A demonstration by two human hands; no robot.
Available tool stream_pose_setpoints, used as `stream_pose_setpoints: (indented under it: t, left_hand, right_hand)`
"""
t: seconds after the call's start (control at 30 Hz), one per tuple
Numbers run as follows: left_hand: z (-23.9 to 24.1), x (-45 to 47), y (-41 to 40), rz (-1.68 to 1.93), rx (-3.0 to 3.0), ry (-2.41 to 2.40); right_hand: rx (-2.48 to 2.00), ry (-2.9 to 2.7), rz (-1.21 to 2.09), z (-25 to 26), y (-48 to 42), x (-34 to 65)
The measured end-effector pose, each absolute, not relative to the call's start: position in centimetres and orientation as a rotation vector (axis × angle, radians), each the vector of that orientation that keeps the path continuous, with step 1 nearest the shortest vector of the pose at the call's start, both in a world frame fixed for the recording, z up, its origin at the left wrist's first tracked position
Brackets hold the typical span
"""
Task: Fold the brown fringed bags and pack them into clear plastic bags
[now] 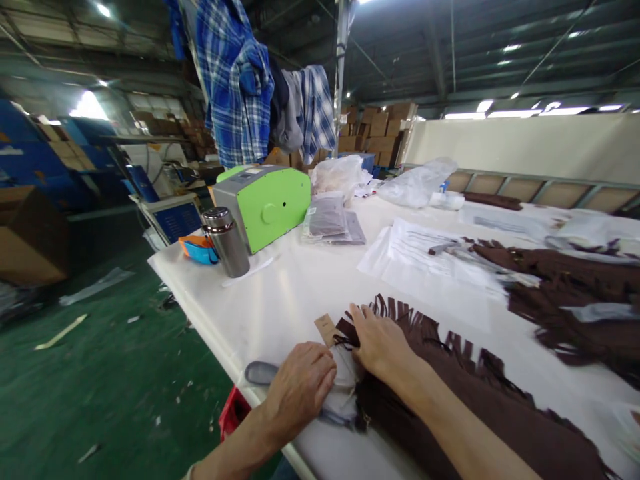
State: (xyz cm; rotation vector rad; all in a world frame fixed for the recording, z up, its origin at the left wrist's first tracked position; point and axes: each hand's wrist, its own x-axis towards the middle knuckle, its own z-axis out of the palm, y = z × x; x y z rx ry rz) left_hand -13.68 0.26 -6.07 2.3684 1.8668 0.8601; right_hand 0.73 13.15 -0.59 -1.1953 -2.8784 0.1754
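Observation:
A dark brown fringed fabric piece (pixel 465 407) stretches from the table's front middle to the lower right. My right hand (pixel 377 340) lies over the fringe at its near-left corner, fingers mostly stretched out and touching the strips. A tan card tag (pixel 326 329) sits just left of those fingertips. My left hand (pixel 305 377) is closed, its fingers bent and pressed together beside pale, crumpled material (pixel 345 373). What lies under those fingers is hidden. A grey strap-like loop (pixel 261 373) sticks out left of the left hand, at the table edge.
On the white table (pixel 280 293) stand a steel flask (pixel 227 243), an orange-blue pouch (pixel 199 249) and a green-grey machine (pixel 275 203). Packed grey bags (pixel 327 220), white sheets (pixel 415 257) and more brown fringed pieces (pixel 575 280) lie beyond. Plaid shirts (pixel 235 87) hang above.

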Motion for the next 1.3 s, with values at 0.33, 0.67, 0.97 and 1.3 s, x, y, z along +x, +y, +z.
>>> stream_pose_setpoints:
  t: [0.33, 0.67, 0.97, 1.3]
  left_hand:
    - [-6.7, -13.4, 0.0, 0.899, 2.378, 1.913]
    - [-6.4, -13.4, 0.0, 0.914, 2.436, 1.913]
    - [-5.3, -13.0, 0.3, 0.903, 2.399, 1.819]
    - [-4.9, -7.1, 0.5, 0.551, 2.589, 1.166]
  right_hand:
    - [-1.362, -2.831, 0.162, -2.5, 14.3, -1.6]
    - [-1.292, -2.548, 0.410, -0.9, 14.6, 5.3]
    - [-1.233, -2.426, 0.607, -4.2, 12.4, 10.5]
    - [-1.169, -2.355, 0.590, -6.0, 12.7, 12.2]
